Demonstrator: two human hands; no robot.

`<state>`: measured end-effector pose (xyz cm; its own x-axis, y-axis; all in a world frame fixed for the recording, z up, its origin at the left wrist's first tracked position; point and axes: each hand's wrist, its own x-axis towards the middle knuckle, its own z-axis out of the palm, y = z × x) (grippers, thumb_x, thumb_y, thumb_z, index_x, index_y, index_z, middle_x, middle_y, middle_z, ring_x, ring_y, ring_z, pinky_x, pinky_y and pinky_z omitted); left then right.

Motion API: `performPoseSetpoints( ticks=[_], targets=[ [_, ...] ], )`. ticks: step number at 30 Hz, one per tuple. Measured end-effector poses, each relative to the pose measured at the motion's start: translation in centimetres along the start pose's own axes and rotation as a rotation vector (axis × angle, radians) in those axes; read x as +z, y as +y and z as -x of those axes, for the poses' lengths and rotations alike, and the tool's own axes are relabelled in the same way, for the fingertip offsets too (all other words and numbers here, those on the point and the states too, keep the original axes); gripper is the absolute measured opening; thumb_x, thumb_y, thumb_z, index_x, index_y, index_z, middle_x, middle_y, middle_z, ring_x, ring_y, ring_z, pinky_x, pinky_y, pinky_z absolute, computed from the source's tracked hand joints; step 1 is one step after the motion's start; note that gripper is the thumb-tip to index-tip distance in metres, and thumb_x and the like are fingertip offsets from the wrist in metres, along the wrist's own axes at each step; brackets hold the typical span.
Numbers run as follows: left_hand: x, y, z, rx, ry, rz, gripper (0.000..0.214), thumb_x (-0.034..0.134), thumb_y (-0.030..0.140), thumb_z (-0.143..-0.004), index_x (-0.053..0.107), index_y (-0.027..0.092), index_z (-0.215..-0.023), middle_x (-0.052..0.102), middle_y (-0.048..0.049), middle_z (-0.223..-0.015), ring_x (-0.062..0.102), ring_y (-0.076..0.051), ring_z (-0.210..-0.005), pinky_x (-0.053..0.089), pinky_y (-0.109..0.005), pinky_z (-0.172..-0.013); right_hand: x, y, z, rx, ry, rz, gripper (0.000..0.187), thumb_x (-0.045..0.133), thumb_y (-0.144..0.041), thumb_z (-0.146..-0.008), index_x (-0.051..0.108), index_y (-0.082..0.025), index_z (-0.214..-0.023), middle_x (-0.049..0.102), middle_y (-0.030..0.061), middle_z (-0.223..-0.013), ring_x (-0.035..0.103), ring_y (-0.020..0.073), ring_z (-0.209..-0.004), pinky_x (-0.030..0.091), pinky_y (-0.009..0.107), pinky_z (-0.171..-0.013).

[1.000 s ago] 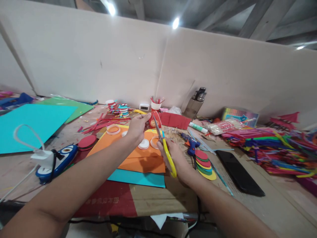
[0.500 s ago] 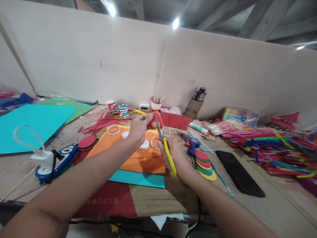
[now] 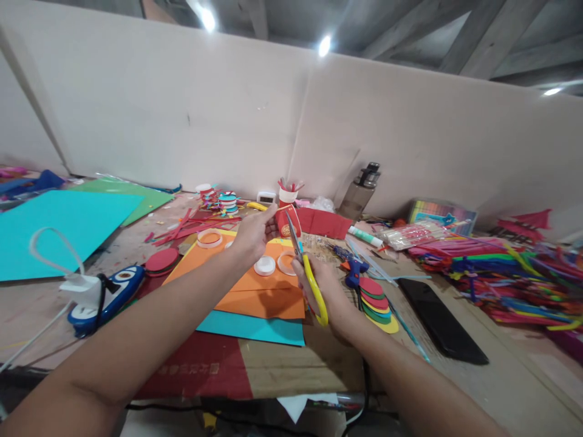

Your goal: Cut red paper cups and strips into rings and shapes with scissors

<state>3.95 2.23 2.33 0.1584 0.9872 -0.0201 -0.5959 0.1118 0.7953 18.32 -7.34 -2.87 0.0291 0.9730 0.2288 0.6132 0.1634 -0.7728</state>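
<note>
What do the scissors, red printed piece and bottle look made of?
Scissors: probably metal blades, grey with slight sheen; likely plastic handle, smooth bright yellow.
Red printed piece: likely paper or thin card, given its thin pale edge and gold print.
Bottle: smooth, translucent; plastic or glass, can't tell.

Slim, bare forearms (image 3: 177, 311) taper smoothly into narrow wrists (image 3: 237, 256), each grip (image 3: 252, 235) equally bare.

Open cardboard (image 3: 314, 367) along near edge, glue gun (image 3: 353, 274) and phone (image 3: 441, 320) blocking right of the right hand (image 3: 328, 288)

Scissors (image 3: 312, 281) left of glue gun (image 3: 354, 272) and phone (image 3: 441, 320), bottle (image 3: 359, 197) behind.
</note>
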Motion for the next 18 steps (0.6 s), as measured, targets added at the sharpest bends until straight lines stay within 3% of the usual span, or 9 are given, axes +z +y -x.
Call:
performPoseSetpoints(
  ticks=[4, 9, 18],
  targets=[
    [-0.10, 0.12, -0.06, 0.016, 0.007, -0.014, 0.014, 0.064, 0.021, -0.083, 0.063, 0.011, -0.073, 0.068, -0.0041, -0.063, 0.062, -0.010, -0.052, 0.050, -0.022, -0.057, -0.08, 0.06, 0.12, 0.036, -0.026, 0.008, 0.027, 0.052, -0.046, -0.087, 0.058, -0.020, -0.091, 0.052, -0.0050, -0.053, 0.044, 0.0096, -0.041, 0.031, 0.021, -0.040],
    [0.16, 0.09, 0.45, 0.070, -0.001, -0.055, 0.017, 0.064, 0.018, -0.082, 0.061, 0.011, -0.067, 0.066, -0.0026, -0.059, 0.059, -0.009, -0.049, 0.049, -0.021, -0.056, -0.47, -0.06, 0.10, -0.036, -0.039, 0.028, 0.024, 0.053, -0.044, -0.087, 0.055, -0.021, -0.088, 0.055, -0.0042, -0.057, 0.047, 0.0098, -0.046, 0.032, 0.020, -0.043],
    [0.28, 0.11, 0.68, 0.101, -0.015, -0.076, 0.016, 0.065, 0.018, -0.081, 0.061, 0.011, -0.067, 0.066, -0.0025, -0.058, 0.059, -0.009, -0.049, 0.049, -0.021, -0.056, 0.04, -0.40, 0.05, -0.009, 0.031, 0.033, 0.028, 0.052, -0.047, -0.088, 0.054, -0.020, -0.078, 0.051, -0.0040, -0.053, 0.046, 0.0099, -0.046, 0.032, 0.020, -0.044]
  ],
)
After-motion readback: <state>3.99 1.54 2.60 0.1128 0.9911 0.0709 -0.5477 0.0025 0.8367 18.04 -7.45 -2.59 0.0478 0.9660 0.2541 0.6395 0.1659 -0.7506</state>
